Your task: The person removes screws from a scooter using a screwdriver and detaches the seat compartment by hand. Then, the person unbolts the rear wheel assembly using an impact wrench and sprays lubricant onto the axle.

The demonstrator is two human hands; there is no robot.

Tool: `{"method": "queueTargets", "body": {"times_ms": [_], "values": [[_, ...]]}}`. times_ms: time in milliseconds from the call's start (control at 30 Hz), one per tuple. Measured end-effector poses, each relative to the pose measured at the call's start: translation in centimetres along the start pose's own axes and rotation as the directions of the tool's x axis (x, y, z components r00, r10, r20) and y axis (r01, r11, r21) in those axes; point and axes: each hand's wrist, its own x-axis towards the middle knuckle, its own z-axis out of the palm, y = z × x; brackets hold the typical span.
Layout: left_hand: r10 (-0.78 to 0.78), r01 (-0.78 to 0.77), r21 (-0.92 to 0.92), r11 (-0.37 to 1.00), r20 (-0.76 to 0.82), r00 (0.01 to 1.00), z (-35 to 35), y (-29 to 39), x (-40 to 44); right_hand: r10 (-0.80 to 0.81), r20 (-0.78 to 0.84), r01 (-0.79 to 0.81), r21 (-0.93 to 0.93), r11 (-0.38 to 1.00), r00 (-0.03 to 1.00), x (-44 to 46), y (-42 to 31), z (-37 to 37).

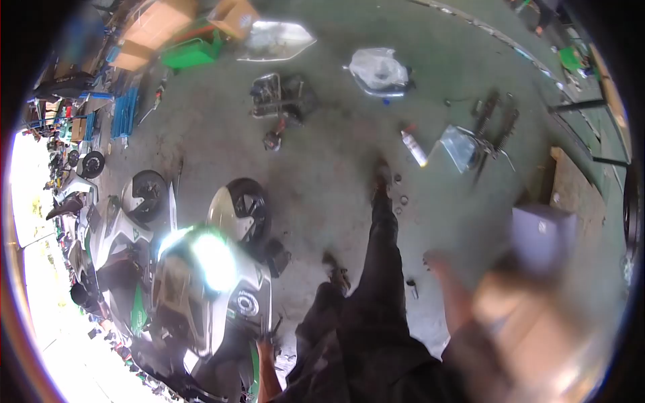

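My left hand (266, 344) is low in the view, right against the side of a white, green and black motorcycle (252, 279). Its fingers are small and partly hidden, so whether they grip the bike cannot be made out. My right hand (435, 260) hangs over the floor on the other side of my legs, smeared by motion. No held object shows in it. A small dark part (412, 289) lies on the floor just below that hand.
Ahead lie a spray can (414, 149), fork legs (496, 127), a plastic-wrapped part (379, 69) and a metal frame (269, 94). Cardboard boxes (524, 316) and a purple-grey box (543, 235) stand at right. More motorcycles (114, 232) line the left. A green bin (191, 52) is at the back.
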Motion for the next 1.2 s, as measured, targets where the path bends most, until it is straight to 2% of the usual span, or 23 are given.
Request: {"method": "queueTargets", "body": {"times_ms": [33,67,100,133,200,233,300,367,433,467,567,600,700,733,767,800,833,867,933,1000,1100,1133,1200], "values": [[0.053,-0.05,-0.039,0.998,0.09,0.995,-0.5,-3.7,1.3,-0.032,-0.047,0.031,-0.036,0.999,0.998,4.0,-3.0,-1.7],[-0.061,0.058,-0.056,0.997,-0.061,0.996,-0.1,-7.1,1.5,-0.065,-0.094,0.058,-0.074,0.996,0.993,8.2,-5.6,-3.4],[-0.354,0.362,0.085,0.928,-0.1,0.93,2.9,-3.0,-0.7,-0.096,-0.141,0.08,-0.115,0.99,0.985,12.5,-8.1,-5.1],[-0.614,0.627,0.209,0.751,-0.131,0.779,7.0,3.6,-3.8,-0.308,-0.215,0.249,-0.263,0.932,0.927,16.7,-8.8,-6.8],[-0.65,0.668,0.239,0.705,-0.157,0.743,9.0,9.3,-5.4,-0.483,-0.27,0.314,-0.488,0.814,0.833,25.4,-9.1,-9.1],[-0.664,0.681,0.246,0.689,-0.161,0.73,10.3,11.0,-5.4,-0.472,-0.293,0.246,-0.567,0.786,0.832,31.1,-9.2,-10.5],[-0.698,0.72,0.231,0.654,-0.183,0.693,12.7,13.0,-6.8,-0.542,-0.236,0.258,-0.684,0.682,0.806,42.5,-7.0,-13.5],[-0.719,0.757,0.196,0.623,-0.239,0.653,14.7,15.0,-8.8,-0.46,-0.356,0.216,-0.549,0.807,0.813,53.9,-3.1,-15.1],[-0.803,0.856,0.082,0.511,-0.309,0.51,17.3,17.9,-7.7,-0.409,-0.452,0.18,-0.467,0.865,0.793,60.8,-4.8,-16.7],[-0.843,0.875,0.028,0.483,-0.255,0.473,17.0,18.0,-7.9,-0.428,-0.472,0.183,-0.48,0.858,0.771,60.2,-9.6,-17.5],[-0.776,0.839,0.176,0.515,-0.32,0.544,20.6,19.4,-6.7,-0.435,-0.472,0.196,-0.473,0.859,0.767,63.1,-15.4,-18.0],[-0.741,0.784,0.237,0.574,-0.258,0.62,19.7,18.6,-6.9,-0.433,-0.465,0.194,-0.476,0.858,0.772,64.6,-15.6,-17.6],[-0.719,0.731,0.137,0.668,-0.136,0.682,19.0,19.2,-4.4,-0.576,-0.404,0.311,-0.554,0.772,0.71,63.7,-16.6,-15.9],[-0.667,0.696,0.054,0.716,-0.241,0.705,19.2,19.6,-2.8,-0.586,-0.389,0.301,-0.584,0.754,0.711,61.8,-17.6,-15.3],[-0.63,0.65,0.106,0.752,-0.173,0.757,19.4,20.6,-1.0,-0.595,-0.375,0.292,-0.614,0.734,0.711,59.9,-18.7,-14.6],[-0.673,0.713,0.198,0.673,-0.237,0.701,23.3,24.2,2.8,-0.562,-0.376,0.239,-0.633,0.737,0.737,57.7,-19.4,-12.8],[-0.611,0.642,0.206,0.738,-0.199,0.766,26.0,26.7,5.4,-0.656,-0.298,0.407,-0.588,0.698,0.694,56.8,-18.3,-11.1],[-0.556,0.572,0.222,0.79,-0.133,0.82,27.3,27.9,7.5,-0.597,-0.213,0.465,-0.449,0.763,0.773,53.2,-21.2,-10.7],[-0.449,0.443,0.13,0.887,0.026,0.893,31.2,31.5,11.3,-0.62,-0.134,0.572,-0.275,0.773,0.773,45.0,-29.6,-10.7],[-0.325,0.31,0.104,0.945,0.22,0.92,34.4,35.0,14.1,-0.642,0.012,0.638,-0.13,0.759,0.767,41.2,-31.3,-7.7],[-0.206,0.196,0.064,0.979,0.355,0.912,37.1,38.6,16.5,-0.72,0.124,0.728,-0.038,0.684,0.683,31.9,-39.0,-6.9],[-0.24,0.26,-0.011,0.966,0.347,0.907,37.3,39.2,17.0,-0.75,0.137,0.753,0.042,0.657,0.647,27.9,-43.6,-7.3],[-0.286,0.357,-0.143,0.923,0.362,0.887,36.5,39.1,18.0,-0.875,0.152,0.868,0.133,0.479,0.46,23.3,-50.2,-6.0]]}}
